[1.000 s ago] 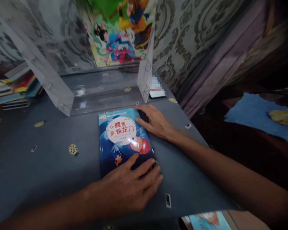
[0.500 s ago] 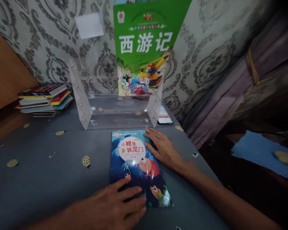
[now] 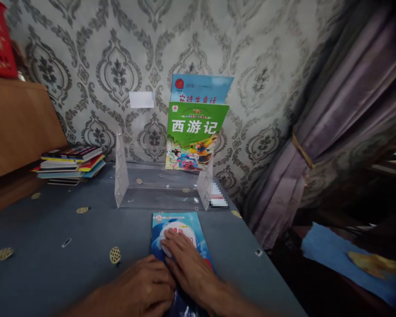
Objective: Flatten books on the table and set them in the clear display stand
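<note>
A blue children's picture book [image 3: 201, 237] lies flat on the table, its cover up and its lower part cut off by my hands and the picture's edge. Across the white title circle rests my right hand [image 3: 191, 266], palm down with fingers stretched out. My left hand [image 3: 148, 284] is at the book's left edge, fingers bent and close together around that edge; its fingertips are partly hidden. The two hands touch or nearly touch.
Behind the book stands a clear plastic book rack [image 3: 121, 176] holding a green book [image 3: 193, 136] and a blue book [image 3: 201, 86]. A stack of books [image 3: 72, 165] sits at the left. Right of the table are a curtain [image 3: 280, 185] and a blue cloth [image 3: 330, 255].
The head view has tilted up, showing more wall. My right hand has moved from the book's right edge onto its cover. My left hand has shifted to the left edge and its fingers have curled.
</note>
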`<state>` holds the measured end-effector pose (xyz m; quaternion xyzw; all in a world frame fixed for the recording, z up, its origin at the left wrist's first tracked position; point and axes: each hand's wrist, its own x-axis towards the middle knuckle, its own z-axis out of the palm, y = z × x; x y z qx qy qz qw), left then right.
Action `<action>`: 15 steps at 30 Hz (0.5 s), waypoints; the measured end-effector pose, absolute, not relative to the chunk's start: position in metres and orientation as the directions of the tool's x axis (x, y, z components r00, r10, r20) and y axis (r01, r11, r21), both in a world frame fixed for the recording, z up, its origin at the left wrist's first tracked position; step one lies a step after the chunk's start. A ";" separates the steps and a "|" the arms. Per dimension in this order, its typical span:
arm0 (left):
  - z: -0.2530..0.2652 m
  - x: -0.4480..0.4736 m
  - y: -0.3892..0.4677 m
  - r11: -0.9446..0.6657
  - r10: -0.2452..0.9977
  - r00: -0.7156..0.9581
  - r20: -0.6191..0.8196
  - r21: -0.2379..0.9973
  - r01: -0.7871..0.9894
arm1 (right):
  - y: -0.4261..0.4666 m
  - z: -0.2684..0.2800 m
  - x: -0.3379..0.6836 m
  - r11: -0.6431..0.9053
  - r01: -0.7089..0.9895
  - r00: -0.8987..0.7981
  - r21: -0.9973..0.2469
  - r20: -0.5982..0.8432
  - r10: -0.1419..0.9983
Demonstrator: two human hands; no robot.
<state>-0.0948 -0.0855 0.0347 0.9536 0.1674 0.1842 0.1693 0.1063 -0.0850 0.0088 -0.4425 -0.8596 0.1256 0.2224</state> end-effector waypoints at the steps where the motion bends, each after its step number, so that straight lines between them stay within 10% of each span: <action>1: 0.036 -0.096 -0.083 -0.878 0.397 0.867 0.302 0.401 0.262 | -0.081 0.006 0.110 0.567 0.726 -0.489 -0.390 0.287 0.823; 15: -0.021 -0.108 -0.049 -0.560 0.822 0.479 0.310 0.281 0.779 | -0.092 -0.009 0.152 0.313 0.919 -0.263 -0.240 0.219 0.940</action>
